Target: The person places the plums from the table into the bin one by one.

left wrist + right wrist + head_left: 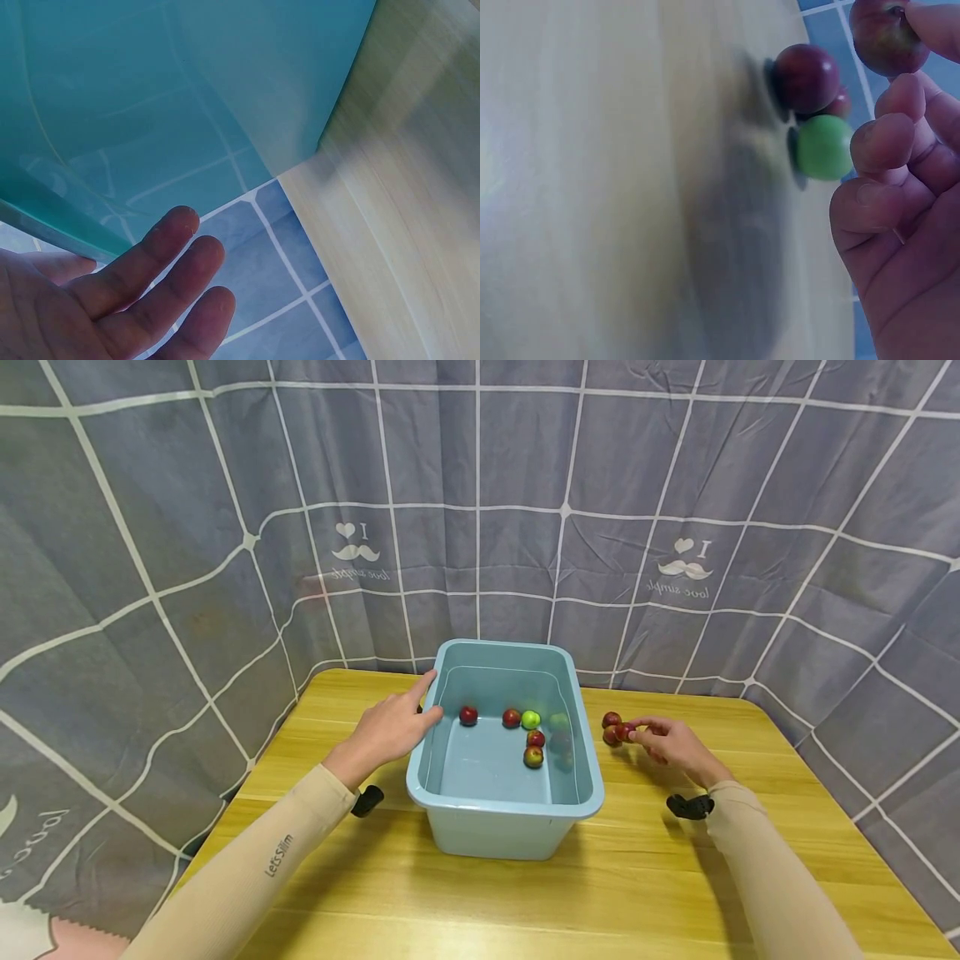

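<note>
My right hand (pixel 675 747) pinches a dark red plum (pixel 889 37) between thumb and fingertip, above the wooden table to the right of a light blue plastic bin. Close by on the table lie a red plum (pixel 806 79), another one partly hidden behind it, and a green plum (pixel 825 148); the head view does not show the green one. At the bin's (pixel 495 831) left rim rests my left hand (pixel 386 731), index finger and thumb at the edge. Its other fingers (pixel 187 277) extend loosely beside the outer wall, holding nothing.
Inside the bin several red plums (pixel 468 716) and a green plum (pixel 530 720) lie on the floor, mostly toward the right and back. A grey checked curtain (pixel 517 552) hangs behind the wooden table (pixel 622 877).
</note>
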Available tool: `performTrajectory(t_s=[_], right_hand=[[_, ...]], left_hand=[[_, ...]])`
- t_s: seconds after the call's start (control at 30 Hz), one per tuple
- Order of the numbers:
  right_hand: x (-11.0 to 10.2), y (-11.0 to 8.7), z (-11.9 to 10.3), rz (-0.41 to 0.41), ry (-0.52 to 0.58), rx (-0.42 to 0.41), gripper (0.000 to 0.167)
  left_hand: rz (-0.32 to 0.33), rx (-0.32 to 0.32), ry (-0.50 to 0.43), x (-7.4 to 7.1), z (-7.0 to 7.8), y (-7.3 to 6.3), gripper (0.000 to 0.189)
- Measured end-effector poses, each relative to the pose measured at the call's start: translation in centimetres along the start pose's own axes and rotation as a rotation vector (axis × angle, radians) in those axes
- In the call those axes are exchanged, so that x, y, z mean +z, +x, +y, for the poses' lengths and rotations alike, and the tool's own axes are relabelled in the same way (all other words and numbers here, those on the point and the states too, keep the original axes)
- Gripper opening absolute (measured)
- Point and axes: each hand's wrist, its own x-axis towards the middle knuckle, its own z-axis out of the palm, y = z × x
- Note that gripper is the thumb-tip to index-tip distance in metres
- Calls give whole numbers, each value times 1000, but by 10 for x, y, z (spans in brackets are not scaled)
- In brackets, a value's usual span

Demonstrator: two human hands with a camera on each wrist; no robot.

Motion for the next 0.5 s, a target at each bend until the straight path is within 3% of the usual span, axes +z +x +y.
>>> performTrajectory(t_s=[0.5], right_hand=[[-10, 5, -32, -25, -22, -70, 50]], left_hand=[[-4, -5, 0, 0, 0, 0, 72]])
